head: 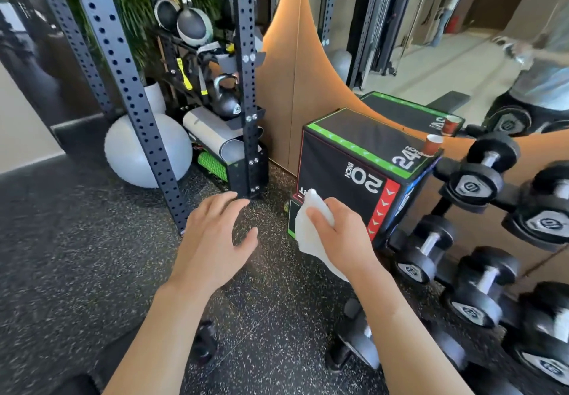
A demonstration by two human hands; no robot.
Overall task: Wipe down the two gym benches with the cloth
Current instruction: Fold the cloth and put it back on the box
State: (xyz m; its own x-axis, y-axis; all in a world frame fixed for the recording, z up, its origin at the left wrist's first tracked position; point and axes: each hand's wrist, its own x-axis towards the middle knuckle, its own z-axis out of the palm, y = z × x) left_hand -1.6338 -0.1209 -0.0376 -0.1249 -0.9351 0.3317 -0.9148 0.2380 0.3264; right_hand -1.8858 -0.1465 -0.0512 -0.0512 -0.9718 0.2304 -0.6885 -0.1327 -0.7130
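Note:
My right hand (pixel 341 234) grips a crumpled white cloth (pixel 311 225) in mid-air, in front of the lower face of a black plyo box. My left hand (pixel 215 237) hovers beside it over the speckled floor, fingers spread and holding nothing. No gym bench shows directly in front of me; a dark padded bench surface (pixel 449 100) appears only as a reflection in the wall mirror at the upper right.
A black plyo box (pixel 363 160) with green and red trim stands against the mirror, a paper cup (pixel 432 145) on its far corner. A dumbbell rack (pixel 492 209) fills the right side. A perforated steel rack (pixel 129 92) with a grey exercise ball (pixel 144 151) and a kettlebell (pixel 228 98) stands to the left.

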